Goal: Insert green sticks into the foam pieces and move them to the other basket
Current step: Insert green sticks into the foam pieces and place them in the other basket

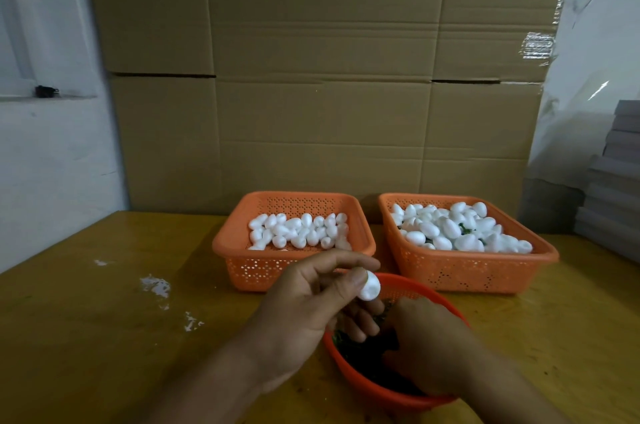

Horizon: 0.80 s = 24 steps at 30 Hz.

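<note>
- A yellow-brown table (104,319) stands before a wall of stacked cardboard boxes (311,77); some white flecks lie on its left part.
- The left hand (304,305) pinches one white foam piece (369,287) between thumb and fingers, above the near round bowl; no stick is in it yet.
- The right hand (429,347) reaches down into the round orange bowl (377,392), its fingers curled among the dark green sticks (363,357); I cannot tell if it already grips one.
- The left basket (228,250), far from the bowl, holds plain foam pieces, about one layer deep.
- The right basket (540,257) is heaped higher, and green bits show between its pieces, so I judge these are the finished ones.
- Much is done, yet many plain pieces remain.
- The foam is egg-shaped, matt and looks light; both baskets are perforated orange plastic with sloping walls.
</note>
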Each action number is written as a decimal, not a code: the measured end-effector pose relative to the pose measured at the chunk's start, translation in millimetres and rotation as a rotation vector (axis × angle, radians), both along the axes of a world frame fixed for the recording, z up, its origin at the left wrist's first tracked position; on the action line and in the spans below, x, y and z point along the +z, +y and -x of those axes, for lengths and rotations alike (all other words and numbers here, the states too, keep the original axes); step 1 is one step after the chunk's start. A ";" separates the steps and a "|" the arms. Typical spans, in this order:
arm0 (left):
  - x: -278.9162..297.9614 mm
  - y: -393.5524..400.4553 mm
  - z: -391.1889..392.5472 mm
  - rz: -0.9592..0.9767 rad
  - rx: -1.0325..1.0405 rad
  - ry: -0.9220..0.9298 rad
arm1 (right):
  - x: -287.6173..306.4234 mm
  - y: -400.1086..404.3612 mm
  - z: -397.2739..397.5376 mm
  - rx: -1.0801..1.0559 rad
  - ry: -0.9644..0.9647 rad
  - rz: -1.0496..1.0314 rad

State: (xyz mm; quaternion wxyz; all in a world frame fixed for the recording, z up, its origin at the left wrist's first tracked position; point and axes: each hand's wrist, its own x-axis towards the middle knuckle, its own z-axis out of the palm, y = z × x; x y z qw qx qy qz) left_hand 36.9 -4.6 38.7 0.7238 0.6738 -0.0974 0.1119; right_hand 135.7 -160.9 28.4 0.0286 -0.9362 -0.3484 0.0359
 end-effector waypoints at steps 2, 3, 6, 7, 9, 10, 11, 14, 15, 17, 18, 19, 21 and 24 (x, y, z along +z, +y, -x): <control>-0.4 2.0 -0.3 0.111 -0.057 0.056 | -1.2 0.0 -1.2 -0.001 -0.015 -0.014; -0.4 2.9 -0.5 0.152 -0.089 0.072 | -1.8 -0.5 -1.6 0.001 -0.021 -0.025; -0.8 4.5 -1.0 0.189 -0.121 0.080 | -4.7 -3.6 -3.7 0.002 -0.016 -0.082; -1.8 4.4 -1.2 0.193 -0.114 0.079 | -5.2 -5.2 -4.5 0.003 -0.019 -0.105; -3.5 4.6 -2.0 0.209 -0.089 0.083 | -4.9 -8.6 -6.0 0.006 -0.025 -0.145; -4.1 4.9 -2.6 0.220 -0.078 0.086 | -3.8 -10.1 -6.3 0.001 -0.027 -0.171; -4.6 5.1 -3.2 0.229 -0.071 0.089 | -2.7 -11.3 -6.6 -0.013 -0.032 -0.206; -5.9 6.0 -4.6 0.246 -0.062 0.088 | 1.3 -14.0 -5.4 -0.036 -0.070 -0.340; -6.1 6.2 -4.9 0.250 -0.058 0.091 | 2.0 -14.7 -5.1 -0.021 -0.084 -0.403; -6.5 6.6 -4.5 0.250 -0.050 0.096 | 2.4 -16.0 -4.4 0.009 -0.073 -0.542; -6.6 6.6 -4.4 0.245 -0.045 0.097 | 2.8 -16.4 -3.4 0.024 -0.052 -0.609; -6.5 6.5 -4.6 0.241 -0.042 0.096 | 3.3 -16.9 -2.3 0.046 -0.036 -0.679; -6.2 6.6 -4.4 0.255 -0.034 0.098 | 5.9 -16.9 1.4 0.107 -0.074 -0.790; -5.0 7.0 -3.3 0.273 -0.015 0.111 | 12.1 -18.4 7.9 0.178 -0.107 -0.936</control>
